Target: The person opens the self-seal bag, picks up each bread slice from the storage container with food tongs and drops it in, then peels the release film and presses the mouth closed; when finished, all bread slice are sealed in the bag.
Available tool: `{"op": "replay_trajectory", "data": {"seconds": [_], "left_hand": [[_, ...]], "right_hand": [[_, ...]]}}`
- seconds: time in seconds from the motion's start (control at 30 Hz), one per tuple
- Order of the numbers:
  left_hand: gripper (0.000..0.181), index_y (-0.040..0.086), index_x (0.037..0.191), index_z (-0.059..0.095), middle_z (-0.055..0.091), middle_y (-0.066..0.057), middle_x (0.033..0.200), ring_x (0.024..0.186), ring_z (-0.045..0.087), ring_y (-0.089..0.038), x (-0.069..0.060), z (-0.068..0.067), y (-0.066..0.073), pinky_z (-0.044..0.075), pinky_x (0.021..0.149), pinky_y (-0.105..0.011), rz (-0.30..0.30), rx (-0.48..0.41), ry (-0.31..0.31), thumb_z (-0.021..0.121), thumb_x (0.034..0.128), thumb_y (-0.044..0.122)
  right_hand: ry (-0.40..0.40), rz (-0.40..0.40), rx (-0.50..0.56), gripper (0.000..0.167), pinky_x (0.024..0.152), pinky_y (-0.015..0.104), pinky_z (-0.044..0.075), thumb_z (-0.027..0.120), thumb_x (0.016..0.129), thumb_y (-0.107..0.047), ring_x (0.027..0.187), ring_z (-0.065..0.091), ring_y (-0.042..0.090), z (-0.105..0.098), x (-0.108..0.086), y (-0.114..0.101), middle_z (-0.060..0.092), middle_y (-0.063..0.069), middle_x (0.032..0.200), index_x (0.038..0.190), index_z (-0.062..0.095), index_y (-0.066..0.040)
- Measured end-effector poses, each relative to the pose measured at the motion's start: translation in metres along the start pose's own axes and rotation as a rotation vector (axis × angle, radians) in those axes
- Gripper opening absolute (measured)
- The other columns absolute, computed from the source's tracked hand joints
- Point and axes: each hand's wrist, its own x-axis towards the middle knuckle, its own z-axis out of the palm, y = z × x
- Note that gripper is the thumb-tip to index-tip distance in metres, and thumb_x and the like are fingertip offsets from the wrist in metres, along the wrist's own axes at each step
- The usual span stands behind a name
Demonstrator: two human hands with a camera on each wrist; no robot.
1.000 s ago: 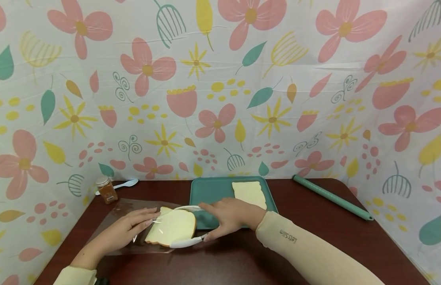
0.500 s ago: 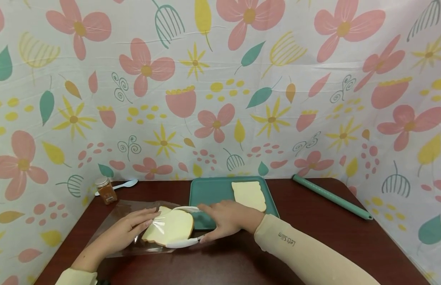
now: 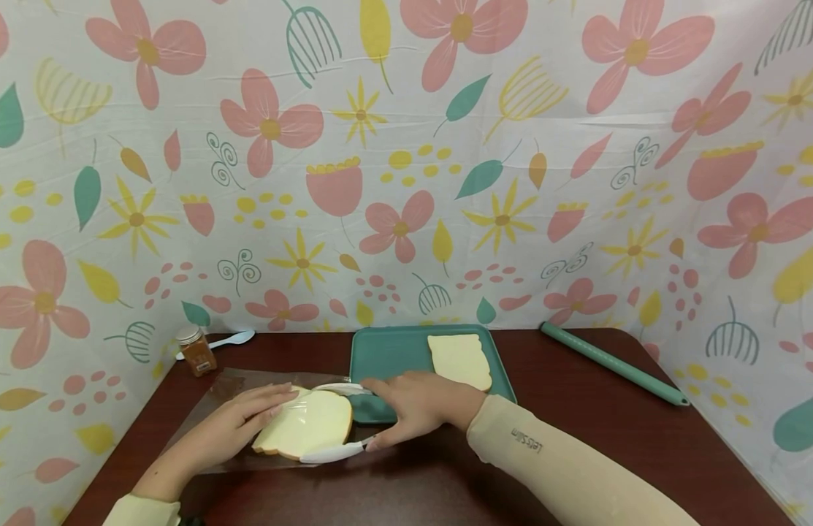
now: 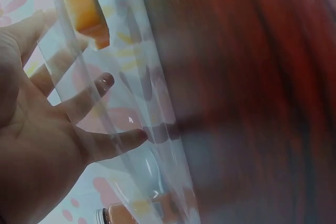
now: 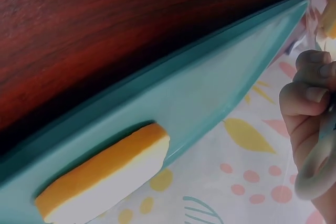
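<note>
My right hand (image 3: 419, 402) holds white tongs (image 3: 334, 454), whose two curved arms lie along opposite sides of a bread slice (image 3: 314, 424). The left part of that slice is under the clear film of a plastic bag (image 3: 212, 394). Over the film rests my left hand (image 3: 238, 418), its fingers long and straight, partly covering the slice. In the left wrist view the spread fingers (image 4: 118, 142) show at the clear film, with the slice's brown crust (image 4: 81, 6) above. The right wrist view catches curled fingers (image 5: 304, 98) beside a pale rounded part of the tongs (image 5: 312, 179).
A green tray (image 3: 386, 358) with another bread slice (image 3: 460, 359) stands behind my right hand. At the back left are a jar (image 3: 196, 351) with orange-brown contents and a pale blue spoon (image 3: 235, 338). A green rod (image 3: 613, 364) lies at the right.
My right hand and the tongs have shifted slightly left, and the bread slice has slid left with them, farther under the film. The left hand has hardly moved.
</note>
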Motion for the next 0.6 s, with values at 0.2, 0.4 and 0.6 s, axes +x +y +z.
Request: {"op": "replay_trajectory", "data": {"seconds": [0.2,0.4,0.6], "left_hand": [[0.038,0.038,0.151,0.061,0.056,0.000,0.162,0.153,0.049,-0.041,0.0015,0.0020,-0.0001,0.046,0.118,-0.063,-0.015,-0.005,0.002,0.051,0.1143,0.038],[0.038,0.037,0.151,0.061,0.058,-0.003,0.160,0.152,0.050,-0.042,0.0001,0.0006,0.0048,0.046,0.116,-0.066,0.000,0.003,0.008,0.051,0.1144,0.037],[0.038,0.038,0.150,0.062,0.057,-0.001,0.161,0.154,0.048,-0.041,0.0020,0.0022,0.0032,0.044,0.118,-0.068,-0.012,-0.009,0.006,0.051,0.1144,0.037]], "right_hand": [[0.010,0.006,0.007,0.106,0.107,0.040,0.059,0.054,0.091,-0.088,0.127,0.070,0.017,0.0028,0.0026,-0.0003,0.069,0.001,0.144,0.169,0.029,-0.021],[0.019,0.009,0.023,0.105,0.108,0.039,0.059,0.054,0.091,-0.087,0.128,0.069,0.017,0.0024,0.0045,-0.0004,0.068,0.002,0.146,0.169,0.029,-0.020],[0.023,-0.001,0.021,0.105,0.108,0.039,0.059,0.054,0.091,-0.087,0.127,0.069,0.017,0.0018,0.0054,-0.0008,0.069,0.001,0.143,0.169,0.029,-0.021]]}}
